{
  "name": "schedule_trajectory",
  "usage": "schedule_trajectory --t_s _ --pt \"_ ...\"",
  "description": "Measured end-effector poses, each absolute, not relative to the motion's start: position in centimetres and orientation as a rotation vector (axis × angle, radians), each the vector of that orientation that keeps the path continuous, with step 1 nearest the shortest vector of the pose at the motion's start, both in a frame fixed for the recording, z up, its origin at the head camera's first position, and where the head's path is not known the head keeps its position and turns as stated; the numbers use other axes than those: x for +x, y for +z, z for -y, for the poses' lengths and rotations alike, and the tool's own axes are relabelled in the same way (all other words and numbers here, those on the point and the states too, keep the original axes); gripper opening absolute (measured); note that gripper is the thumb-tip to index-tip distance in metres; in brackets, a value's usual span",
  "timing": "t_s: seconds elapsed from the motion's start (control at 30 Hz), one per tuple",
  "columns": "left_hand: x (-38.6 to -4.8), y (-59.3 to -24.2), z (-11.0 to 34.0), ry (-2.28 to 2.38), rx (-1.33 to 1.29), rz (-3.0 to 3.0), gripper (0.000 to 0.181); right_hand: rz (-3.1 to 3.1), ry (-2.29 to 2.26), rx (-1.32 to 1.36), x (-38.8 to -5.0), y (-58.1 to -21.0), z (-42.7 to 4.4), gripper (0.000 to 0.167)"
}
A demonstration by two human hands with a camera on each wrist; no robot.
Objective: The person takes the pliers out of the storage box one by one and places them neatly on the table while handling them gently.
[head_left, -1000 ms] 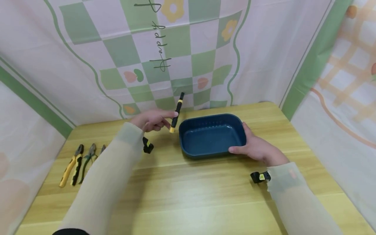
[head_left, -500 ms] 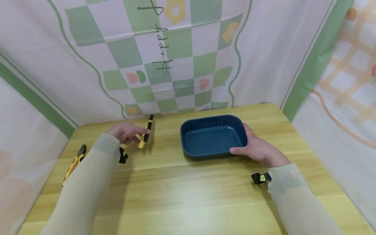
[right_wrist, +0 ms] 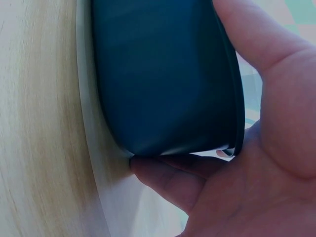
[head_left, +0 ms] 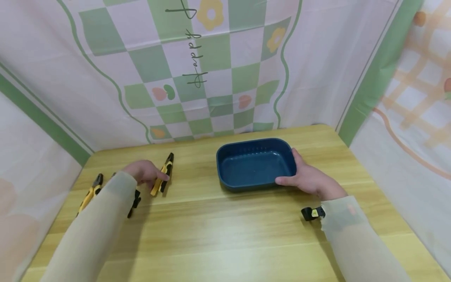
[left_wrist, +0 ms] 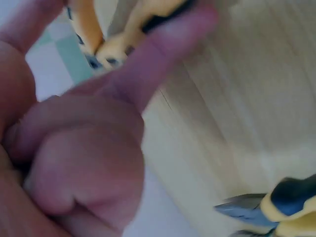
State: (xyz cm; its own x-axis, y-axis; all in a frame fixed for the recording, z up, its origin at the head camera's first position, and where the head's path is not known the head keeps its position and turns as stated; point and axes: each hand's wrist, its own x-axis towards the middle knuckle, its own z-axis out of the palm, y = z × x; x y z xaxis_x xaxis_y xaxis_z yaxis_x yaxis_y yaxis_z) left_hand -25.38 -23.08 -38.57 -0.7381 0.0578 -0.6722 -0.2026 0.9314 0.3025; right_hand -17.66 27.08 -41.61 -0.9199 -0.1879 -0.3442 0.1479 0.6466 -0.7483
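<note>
In the head view my left hand (head_left: 142,171) pinches a pair of yellow-and-black pliers (head_left: 168,161) between finger and thumb, low at the table's left side. Whether the pliers touch the wood cannot be told. Their yellow handles (left_wrist: 88,27) show at the top of the left wrist view, partly behind a finger. My right hand (head_left: 312,178) grips the right end of a dark blue rectangular basin (head_left: 246,186), thumb at the front corner and fingers along the end wall. The right wrist view shows the basin's outer wall (right_wrist: 158,79) against my fingers.
Another pair of yellow-and-black pliers (head_left: 92,191) lies at the table's left edge, partly behind my left sleeve (head_left: 95,223). More tool parts peek out around that sleeve. A patterned cloth (head_left: 218,78) hangs behind the wooden table (head_left: 225,235).
My left hand has carried the pliers leftward from beside the basin and lowered them towards the table. Their handles now appear spread side by side. The right hand and basin have hardly moved.
</note>
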Motion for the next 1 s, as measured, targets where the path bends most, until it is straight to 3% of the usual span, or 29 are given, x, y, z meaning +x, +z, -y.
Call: schedule_trajectory --t_s 0.23,0.47,1.0 --pt "-22.2 -39.0 20.4 0.213 -0.015 -2.512 0.039 -2.48 -1.182 -0.044 -17.8 -41.7 -27.2 0.13" --pt "-20.8 -39.0 19.1 0.098 0.108 -2.699 0.039 -2.481 -1.19 -0.054 -17.8 -41.6 -27.3 0.13" --pt "-17.5 -39.4 21.2 0.126 0.071 -2.702 0.031 -2.478 -1.177 -0.039 -17.7 -41.8 -27.2 0.129"
